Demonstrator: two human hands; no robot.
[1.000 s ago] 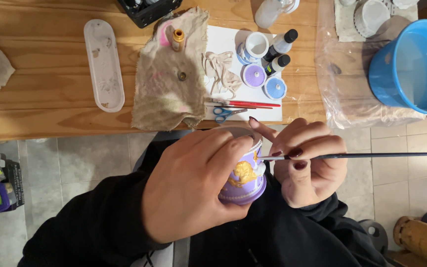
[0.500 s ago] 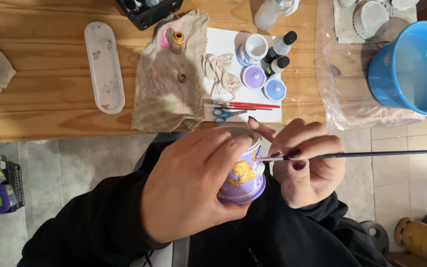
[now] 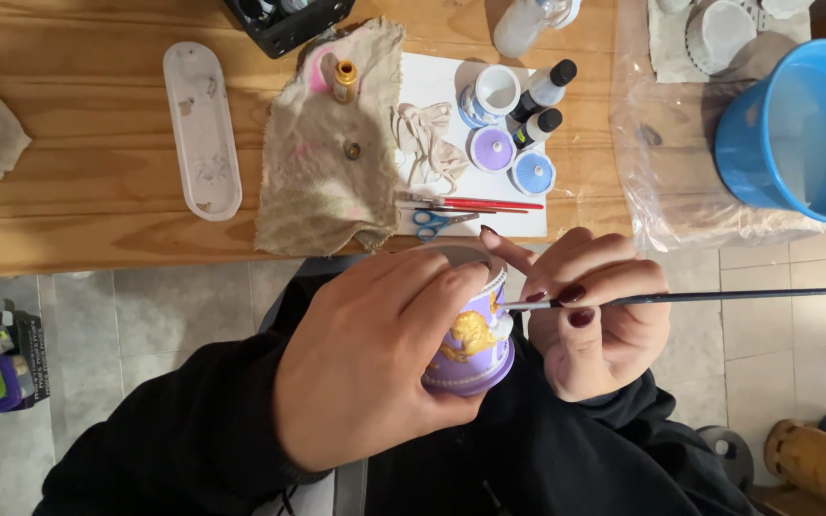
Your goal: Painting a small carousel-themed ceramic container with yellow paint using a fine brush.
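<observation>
My left hand wraps around a small purple cup with a gold raised figure on its side, held over my lap. My right hand pinches a thin dark paintbrush, whose handle runs out to the right. The brush tip touches the cup's side near the gold figure. My black sleeves fill the bottom of the view.
A wooden table lies ahead with a stained rag, a white oblong tray, blue scissors, small paint pots, dropper bottles and a blue bucket on plastic sheet. Tiled floor below.
Almost nothing differs; the brush handle has tilted very slightly while both hands stay on the cup and brush.
</observation>
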